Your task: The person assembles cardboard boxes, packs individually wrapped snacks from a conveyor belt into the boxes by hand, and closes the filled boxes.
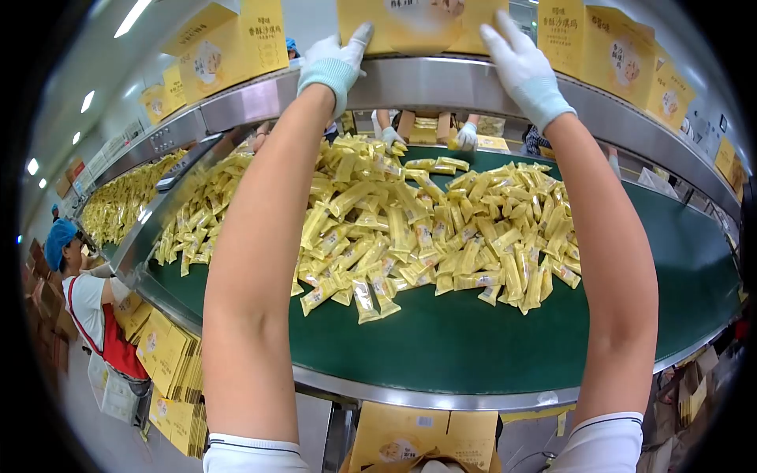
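Both arms reach up to a yellow printed box (pixel 422 30) on the raised metal shelf (pixel 434 83). My left hand (pixel 335 65), in a white glove with a pale green cuff, is at the box's left edge, thumb against it. My right hand (pixel 520 67), gloved the same way, touches its right edge with the fingers spread. The box's top is cut off by the frame. Below, between my forearms, many yellow wrapped packets (pixel 394 229) lie heaped on the green belt (pixel 418 347).
More yellow boxes (pixel 623 59) stand along the shelf on both sides. A co-worker (pixel 87 292) in a blue cap is at the left near stacked flat cartons (pixel 165 355). Another person's gloved hands (pixel 467 137) are across the belt. An open carton (pixel 422 433) is below me.
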Available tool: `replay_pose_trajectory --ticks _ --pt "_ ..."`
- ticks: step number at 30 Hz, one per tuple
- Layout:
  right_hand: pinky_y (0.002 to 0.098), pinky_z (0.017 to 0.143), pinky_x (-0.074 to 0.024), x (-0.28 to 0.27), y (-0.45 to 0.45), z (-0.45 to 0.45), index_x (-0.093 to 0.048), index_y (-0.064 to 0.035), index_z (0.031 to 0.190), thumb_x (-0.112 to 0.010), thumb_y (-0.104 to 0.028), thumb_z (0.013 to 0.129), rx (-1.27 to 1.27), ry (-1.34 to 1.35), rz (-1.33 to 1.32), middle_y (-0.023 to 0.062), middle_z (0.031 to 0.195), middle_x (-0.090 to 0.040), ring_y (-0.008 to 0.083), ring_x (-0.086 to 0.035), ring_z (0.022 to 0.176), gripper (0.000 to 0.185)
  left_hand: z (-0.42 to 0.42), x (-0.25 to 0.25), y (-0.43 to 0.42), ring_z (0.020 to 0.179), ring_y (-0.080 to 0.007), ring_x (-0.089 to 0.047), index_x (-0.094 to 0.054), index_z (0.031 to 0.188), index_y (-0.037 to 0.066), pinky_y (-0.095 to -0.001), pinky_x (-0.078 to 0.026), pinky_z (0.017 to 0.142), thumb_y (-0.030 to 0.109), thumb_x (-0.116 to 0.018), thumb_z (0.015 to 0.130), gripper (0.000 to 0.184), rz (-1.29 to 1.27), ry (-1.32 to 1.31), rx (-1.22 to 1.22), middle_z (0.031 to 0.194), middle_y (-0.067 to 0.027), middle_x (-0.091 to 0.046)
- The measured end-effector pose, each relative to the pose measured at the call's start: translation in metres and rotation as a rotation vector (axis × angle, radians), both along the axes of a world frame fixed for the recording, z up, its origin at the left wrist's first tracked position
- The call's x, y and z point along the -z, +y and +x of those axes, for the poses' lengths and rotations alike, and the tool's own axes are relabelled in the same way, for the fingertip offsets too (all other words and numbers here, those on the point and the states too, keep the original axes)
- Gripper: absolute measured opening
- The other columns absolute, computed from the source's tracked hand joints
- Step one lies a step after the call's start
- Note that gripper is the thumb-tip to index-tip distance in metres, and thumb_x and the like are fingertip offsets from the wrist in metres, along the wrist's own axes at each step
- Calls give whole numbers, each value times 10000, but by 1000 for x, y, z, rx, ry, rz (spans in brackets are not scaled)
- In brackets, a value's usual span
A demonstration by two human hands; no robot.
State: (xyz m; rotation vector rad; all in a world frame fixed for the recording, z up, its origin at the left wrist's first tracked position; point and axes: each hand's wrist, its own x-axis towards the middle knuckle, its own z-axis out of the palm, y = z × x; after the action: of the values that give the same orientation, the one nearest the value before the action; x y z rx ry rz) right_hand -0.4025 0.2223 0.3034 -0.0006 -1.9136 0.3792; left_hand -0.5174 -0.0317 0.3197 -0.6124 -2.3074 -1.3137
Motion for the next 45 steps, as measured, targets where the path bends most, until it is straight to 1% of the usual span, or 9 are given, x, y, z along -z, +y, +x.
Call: replay_pose_trajectory --ticks 9,11,16,17,20,27,36,42,45 --pt "466 1096 -375 53 -15 30 -464 -91 1439 -578 -511 862 429 -43 576 143 1457 -498 379 -489 1290 724 25 74 10 1296 -378 -519 -501 1417 129 -466 -452 1050 457 -499 980 546 -190 473 -195 1562 -199 -350" --pt "461 1134 -345 100 -33 70 -440 -35 1441 -641 -408 875 46 -124 381 219 1473 -462 394 -455 1339 707 61 133 -8 1210 -360 -573 -558 1341 31 -421 -445 1047 285 -632 955 468 -203 697 155 1333 -233 -570" --pt "400 965 -503 237 -60 264 -682 -52 1185 -564 -446 966 -710 -1559 -157 210 1190 -666 354 -642 1095 466 218 291 -138 1240 -373 -570 -577 1336 27 -428 -443 1047 510 -546 967 610 -1455 -745 1341 1302 -253 -611" --pt "401 981 -507 285 -56 298 -699 -35 1147 -546 -504 973 -697 -1826 -89 205 1197 -678 348 -641 1127 524 245 330 -166 1000 -375 -654 -618 1248 4 -429 -487 940 670 -481 927 751 -1550 -817 1239 1150 -199 -688" --pt "406 1041 -452 420 -60 392 -649 -3 1232 -525 -599 939 -190 -2014 -290 255 1238 -651 393 -610 1171 675 299 442 -216 1176 -403 -615 -516 1354 -56 -412 -452 1035 708 -536 868 905 -1171 -920 710 1251 -282 -634" --pt "349 1033 -439 515 -140 442 -305 122 1466 -685 -490 892 34 -1059 -1430 288 1388 -531 338 -551 1266 921 400 547 -184 1268 -443 -539 -259 1472 -101 -419 -440 1059 537 -723 810 1030 -291 -825 -44 1342 -337 -544" --pt "369 1062 -407 499 -157 466 -310 57 1491 -641 -442 937 -45 -808 -1364 231 1407 -508 293 -524 1261 816 402 481 -194 1204 -330 -603 -385 1434 -67 -407 -463 1027 440 -690 893 802 -62 -912 44 1287 -249 -613" --pt "378 1040 -411 405 -158 477 -494 -22 1329 -417 -511 1032 -388 -101 -1597 128 1240 -574 223 -531 1180 577 428 386 -241 1277 -275 -538 -449 1418 -50 -381 -412 1078 536 -307 1050 706 773 -1085 791 1380 -190 -567" --pt "401 1122 -344 383 -149 477 -408 10 1441 -333 -523 1055 -232 -257 -1243 197 1395 -516 283 -476 1311 662 436 357 -240 1385 -346 -431 -546 1381 -14 -436 -314 1158 481 -282 1042 655 232 -879 1352 1505 -192 -457"
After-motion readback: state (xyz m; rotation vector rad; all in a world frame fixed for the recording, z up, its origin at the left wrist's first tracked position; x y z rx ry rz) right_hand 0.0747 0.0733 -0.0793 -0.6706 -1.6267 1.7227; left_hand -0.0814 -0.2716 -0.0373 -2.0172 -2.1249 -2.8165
